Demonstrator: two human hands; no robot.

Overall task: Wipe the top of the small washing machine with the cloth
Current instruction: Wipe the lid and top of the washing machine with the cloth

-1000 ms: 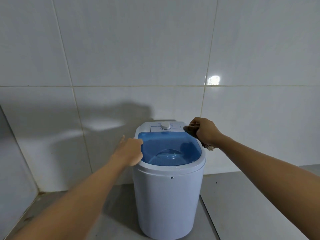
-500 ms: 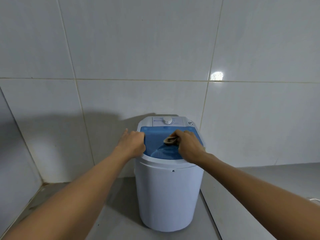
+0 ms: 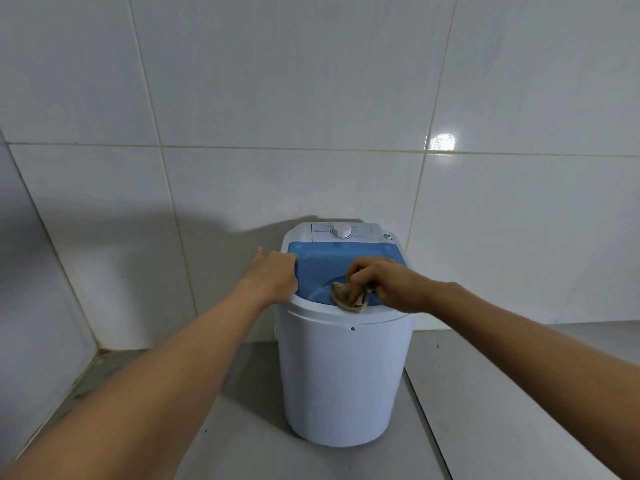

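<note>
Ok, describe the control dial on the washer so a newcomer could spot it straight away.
Find the small white washing machine standing against the tiled wall. Along the back of its top, behind the blue lid, runs a white control panel. The dial sits in the middle of that panel: a round white knob, the only raised part there.

The washing machine (image 3: 343, 372) stands on the floor (image 3: 242, 427), its back close to the wall (image 3: 311, 98) behind it. On its top, the lid (image 3: 322, 268) lies in front of the dial (image 3: 342, 230). The left hand (image 3: 275, 277) rests on the machine's left rim. The right hand (image 3: 384, 278) sits over the lid's near right part, pressing the cloth (image 3: 348, 297) onto the lid's front edge.
</note>
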